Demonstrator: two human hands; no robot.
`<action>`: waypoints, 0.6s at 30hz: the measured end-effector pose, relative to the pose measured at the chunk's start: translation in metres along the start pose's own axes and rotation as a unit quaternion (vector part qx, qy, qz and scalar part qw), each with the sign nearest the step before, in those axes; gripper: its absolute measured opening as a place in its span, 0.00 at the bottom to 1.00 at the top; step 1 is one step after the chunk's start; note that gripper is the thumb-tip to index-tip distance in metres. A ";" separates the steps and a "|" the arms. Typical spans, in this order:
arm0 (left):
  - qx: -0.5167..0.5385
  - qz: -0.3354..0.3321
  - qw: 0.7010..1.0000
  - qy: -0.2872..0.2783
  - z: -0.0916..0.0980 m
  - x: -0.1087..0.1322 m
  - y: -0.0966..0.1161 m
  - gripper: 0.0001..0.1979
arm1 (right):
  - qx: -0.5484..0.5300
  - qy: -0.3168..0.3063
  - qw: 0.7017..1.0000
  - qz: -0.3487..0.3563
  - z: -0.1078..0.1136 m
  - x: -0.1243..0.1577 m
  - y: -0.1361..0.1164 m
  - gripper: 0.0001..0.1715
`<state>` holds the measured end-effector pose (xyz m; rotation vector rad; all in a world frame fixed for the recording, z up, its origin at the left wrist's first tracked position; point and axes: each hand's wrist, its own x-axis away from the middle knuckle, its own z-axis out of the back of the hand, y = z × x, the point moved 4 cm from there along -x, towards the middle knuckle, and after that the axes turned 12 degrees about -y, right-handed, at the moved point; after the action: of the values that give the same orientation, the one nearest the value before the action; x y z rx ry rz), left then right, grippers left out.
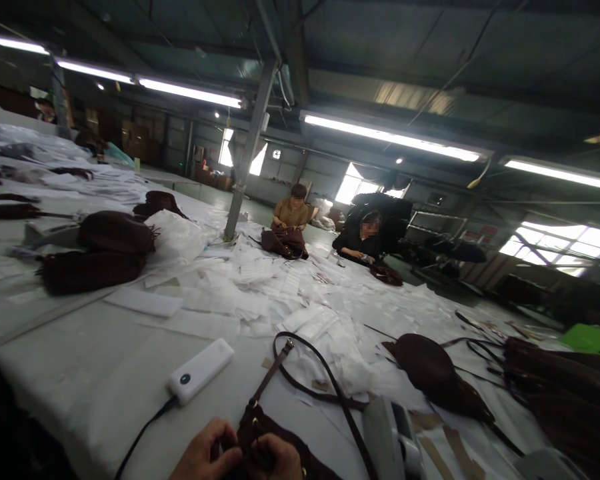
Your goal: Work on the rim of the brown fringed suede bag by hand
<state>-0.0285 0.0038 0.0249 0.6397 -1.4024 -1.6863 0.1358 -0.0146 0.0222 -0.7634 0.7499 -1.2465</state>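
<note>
At bottom edge, left hand (pixel 205 453) and right hand (pixel 275 459) both pinch closed on the brown bag (pixel 260 433); its loose strap (pixel 325 380) risks snagging the power bank (pixel 200 370) cable

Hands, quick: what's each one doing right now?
Left hand: closed on the brown bag.
Right hand: closed on the same bag.

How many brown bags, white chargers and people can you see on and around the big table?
Brown bags: 9. One is in the left hand and right hand, at; the others are at.
White chargers: 1.
Other people: 2.
Total: 12.
</note>
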 end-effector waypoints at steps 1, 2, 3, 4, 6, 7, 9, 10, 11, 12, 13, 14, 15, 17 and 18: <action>0.011 -0.006 1.000 -0.003 0.000 0.000 0.000 0.11 | 0.003 0.000 1.000 -0.001 0.000 0.000 0.000 0.01; 0.025 -0.014 1.000 -0.006 0.000 0.001 0.001 0.11 | 0.006 -0.001 1.000 -0.003 0.000 0.000 0.000 0.01; 0.040 -0.024 0.999 -0.008 0.001 0.001 0.002 0.12 | 0.007 -0.005 1.000 -0.007 0.000 -0.001 -0.002 0.01; 0.054 -0.034 0.998 -0.009 0.000 0.001 0.003 0.12 | 0.008 -0.011 1.000 -0.012 0.001 -0.001 -0.005 0.01; 0.066 -0.045 0.997 -0.011 0.000 0.001 0.003 0.11 | 0.015 -0.028 0.999 -0.024 0.004 -0.003 -0.017 0.03; 0.068 -0.046 0.997 -0.013 -0.001 0.001 0.002 0.11 | 0.022 -0.042 0.998 -0.031 0.005 -0.004 -0.026 0.03; 0.064 -0.053 0.996 -0.014 -0.001 0.001 -0.001 0.11 | 0.036 -0.069 0.996 -0.039 0.006 -0.007 -0.044 0.03; 0.062 -0.058 0.996 -0.010 -0.002 0.001 -0.003 0.11 | 0.039 -0.075 0.996 -0.042 0.006 -0.009 -0.052 0.05; 0.062 -0.065 0.996 -0.004 -0.002 0.001 -0.004 0.11 | 0.038 -0.076 0.995 -0.044 0.006 -0.010 -0.057 0.06; 0.064 -0.071 0.995 0.003 -0.002 0.001 -0.005 0.11 | 0.033 -0.071 0.996 -0.046 0.005 -0.011 -0.058 0.07; 0.069 -0.074 0.995 0.011 -0.002 0.001 -0.007 0.11 | 0.020 -0.063 0.997 -0.046 0.003 -0.012 -0.057 0.07; 0.075 -0.074 0.994 0.017 -0.002 0.000 -0.008 0.12 | 0.002 -0.052 0.998 -0.043 0.001 -0.013 -0.053 0.08; 0.081 -0.072 0.994 0.023 -0.003 0.000 -0.008 0.12 | -0.021 -0.039 0.998 -0.040 -0.002 -0.013 -0.046 0.10; 0.088 -0.064 0.993 0.036 -0.003 0.001 -0.009 0.13 | -0.070 0.002 0.997 -0.039 -0.005 -0.013 -0.027 0.17; 0.089 -0.059 0.993 0.044 -0.003 0.001 -0.009 0.13 | -0.087 0.023 0.995 -0.041 -0.007 -0.013 -0.018 0.20</action>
<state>-0.0290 0.0012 0.0160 0.9034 -1.4881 -1.6140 0.1185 -0.0056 0.0347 -0.9171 0.8798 -1.2884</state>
